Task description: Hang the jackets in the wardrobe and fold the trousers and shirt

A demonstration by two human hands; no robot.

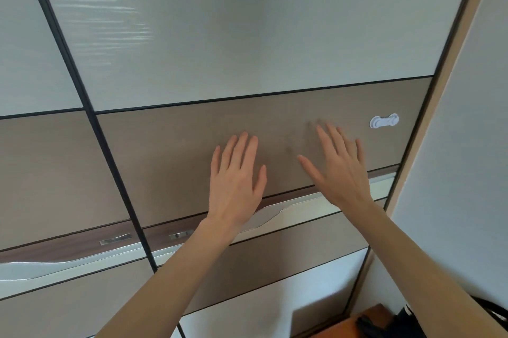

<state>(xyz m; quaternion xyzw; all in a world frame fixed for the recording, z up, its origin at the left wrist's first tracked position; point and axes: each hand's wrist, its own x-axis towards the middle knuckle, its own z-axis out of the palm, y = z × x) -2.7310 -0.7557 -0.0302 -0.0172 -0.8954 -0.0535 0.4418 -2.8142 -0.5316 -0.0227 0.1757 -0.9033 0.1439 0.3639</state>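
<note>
Step in hand: judging by the hands, opening or shutting the wardrobe; no jacket, trousers or shirt is in view, so where the clothes lie cannot be told.
Wardrobe door [192,150]: a sliding panel with a brown middle band, pale glossy panels above and below, and a dark frame at its left and right edges.
Left hand [236,181]: fingers straight and spread, flat against the brown band near its lower edge, holding nothing.
Right hand [341,167]: also wide and flat on the band, just right of the left hand, holding nothing.
Child lock [384,120]: white, near the band's right edge, apart from both hands.
Handle strip [275,214]: silver, wavy, along the band's lower edge, passing behind the left wrist.
Next move: probably a steady sideways push with both palms to slide the door along its track.
</note>
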